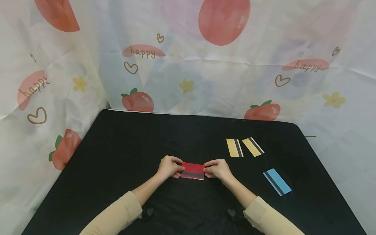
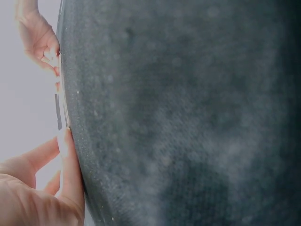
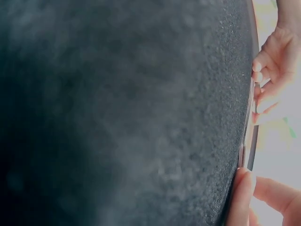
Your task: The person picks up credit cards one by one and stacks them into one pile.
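Note:
A red card (image 1: 192,169) with a dark stripe lies near the middle of the black table. In the right wrist view its edge (image 3: 242,156) shows layered lines, like a small stack. My left hand (image 1: 170,167) pinches the left end between thumb and fingers. At the opposite end, my right hand (image 1: 218,169) pinches the card the same way. The left wrist view shows the left hand (image 2: 44,188) close up at the card's edge. Thumb and fingertips of the right hand (image 3: 254,197) meet the card's near end in the right wrist view.
Two yellow cards (image 1: 235,148) with dark stripes lie side by side at the back right of the black table (image 1: 132,137). A blue striped card (image 1: 277,182) lies slantwise farther right and nearer. Printed cloth (image 1: 176,71) hangs behind and beside the table.

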The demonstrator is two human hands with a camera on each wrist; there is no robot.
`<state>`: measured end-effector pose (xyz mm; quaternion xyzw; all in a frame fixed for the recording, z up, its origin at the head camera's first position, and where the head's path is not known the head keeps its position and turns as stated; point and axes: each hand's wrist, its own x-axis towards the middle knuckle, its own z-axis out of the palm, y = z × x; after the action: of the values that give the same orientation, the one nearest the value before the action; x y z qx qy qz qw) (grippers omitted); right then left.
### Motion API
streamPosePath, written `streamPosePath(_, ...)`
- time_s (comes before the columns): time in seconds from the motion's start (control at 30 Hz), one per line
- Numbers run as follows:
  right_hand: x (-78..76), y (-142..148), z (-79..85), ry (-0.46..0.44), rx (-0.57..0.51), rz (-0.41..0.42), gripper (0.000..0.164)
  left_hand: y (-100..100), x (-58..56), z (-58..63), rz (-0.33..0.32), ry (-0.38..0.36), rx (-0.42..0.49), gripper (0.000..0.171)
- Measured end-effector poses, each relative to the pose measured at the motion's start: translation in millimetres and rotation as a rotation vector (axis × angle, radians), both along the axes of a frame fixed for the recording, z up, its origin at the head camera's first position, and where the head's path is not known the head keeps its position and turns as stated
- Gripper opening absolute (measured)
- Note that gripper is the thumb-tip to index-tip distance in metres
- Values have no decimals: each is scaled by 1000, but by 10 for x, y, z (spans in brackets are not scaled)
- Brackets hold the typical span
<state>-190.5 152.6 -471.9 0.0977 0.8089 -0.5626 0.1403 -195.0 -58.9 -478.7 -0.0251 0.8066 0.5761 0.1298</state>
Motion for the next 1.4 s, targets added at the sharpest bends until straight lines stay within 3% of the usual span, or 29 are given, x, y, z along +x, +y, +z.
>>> streamPosePath(0.4, -31, 199, 81, -76, -99, 118, 29, -32, -33, 19, 31, -80, 96, 21)
streamPosePath(0.7, -133, 528, 242, -121, -204, 120, 41, 40, -133, 174, -9, -177, 164, 23)
streamPosePath(0.9, -205, 812, 325, -116, -223, 148, 49, 209, -253, 238, -35, -172, 198, 23)
streamPosePath(1.13, -260, 1130, 337, -127, -248, 93, 51, 482, -365, 251, -47, -192, 260, 22)
streamPosePath(1.4, -310, 1376, 316, -111, -274, 58, 52, 781, -486, 282, -9, -227, 334, 20)
